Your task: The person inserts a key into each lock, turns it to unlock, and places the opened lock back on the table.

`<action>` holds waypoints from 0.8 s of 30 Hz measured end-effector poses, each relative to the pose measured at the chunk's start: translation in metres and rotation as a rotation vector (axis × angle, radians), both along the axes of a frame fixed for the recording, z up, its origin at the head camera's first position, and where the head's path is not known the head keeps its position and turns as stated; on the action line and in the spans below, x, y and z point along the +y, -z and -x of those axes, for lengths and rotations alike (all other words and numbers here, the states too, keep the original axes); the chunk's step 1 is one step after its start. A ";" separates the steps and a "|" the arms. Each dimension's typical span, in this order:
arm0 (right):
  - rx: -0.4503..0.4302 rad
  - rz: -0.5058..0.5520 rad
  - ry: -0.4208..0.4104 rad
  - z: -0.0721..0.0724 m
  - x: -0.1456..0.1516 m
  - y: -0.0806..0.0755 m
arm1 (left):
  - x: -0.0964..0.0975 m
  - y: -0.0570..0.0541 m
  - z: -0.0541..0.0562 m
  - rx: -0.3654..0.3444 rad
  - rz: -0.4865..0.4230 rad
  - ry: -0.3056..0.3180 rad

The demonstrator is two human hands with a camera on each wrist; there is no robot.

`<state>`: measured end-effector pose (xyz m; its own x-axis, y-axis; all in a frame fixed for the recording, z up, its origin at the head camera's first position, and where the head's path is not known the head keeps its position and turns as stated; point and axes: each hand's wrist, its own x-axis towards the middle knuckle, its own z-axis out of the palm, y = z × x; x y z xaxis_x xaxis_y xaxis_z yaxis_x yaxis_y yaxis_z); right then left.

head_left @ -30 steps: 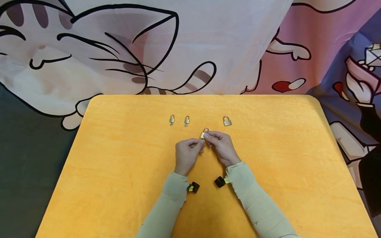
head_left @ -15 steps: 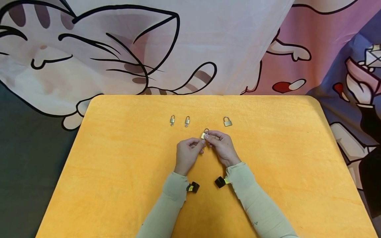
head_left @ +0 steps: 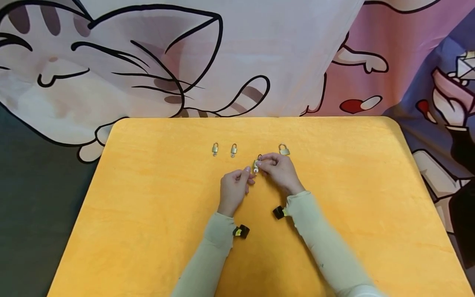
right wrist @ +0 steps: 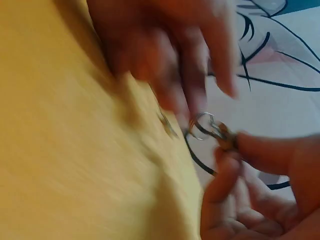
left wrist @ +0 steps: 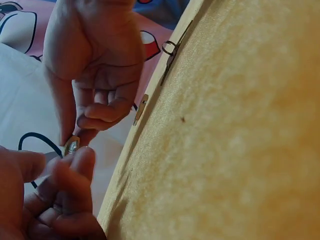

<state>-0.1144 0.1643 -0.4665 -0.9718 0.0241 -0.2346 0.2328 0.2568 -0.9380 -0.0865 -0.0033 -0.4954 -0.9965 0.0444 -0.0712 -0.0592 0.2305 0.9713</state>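
Note:
My right hand (head_left: 281,170) pinches a small brass padlock (head_left: 256,163) between thumb and fingers, its shackle pointing away from me. A key (head_left: 255,170) sticks out of the padlock's lower end. The right wrist view shows a thin split ring (right wrist: 202,125) hanging at the key. Just left of it, my left hand (head_left: 233,189) has its thumb raised apart from the fingers, with nothing between them. In the left wrist view, the left fingertips (left wrist: 84,161) are right by the held padlock (left wrist: 71,145).
Two small padlocks with keys, the left one (head_left: 215,149) and the one beside it (head_left: 233,150), lie on the yellow table (head_left: 156,198). A wider padlock (head_left: 284,149) lies just beyond my right hand. A printed cat curtain (head_left: 289,53) hangs behind the table's far edge.
My left thumb and fingers have come off the key. The right hand has moved away and slightly right, turning the padlock so that its key end shows.

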 end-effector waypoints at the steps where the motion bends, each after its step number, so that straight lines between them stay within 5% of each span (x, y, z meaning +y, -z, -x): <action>1: 0.007 -0.071 -0.029 0.006 0.001 -0.004 | 0.000 0.000 0.000 -0.002 0.009 -0.002; 9: -0.058 -0.368 -0.136 0.047 -0.004 -0.020 | -0.001 0.000 -0.001 -0.031 -0.015 0.013; 16: -0.100 -0.535 -0.137 0.062 -0.007 -0.014 | 0.001 0.002 -0.002 -0.042 -0.020 0.024; 24: -0.048 -0.467 -0.125 0.059 0.002 -0.016 | -0.001 0.001 -0.001 -0.028 0.011 0.027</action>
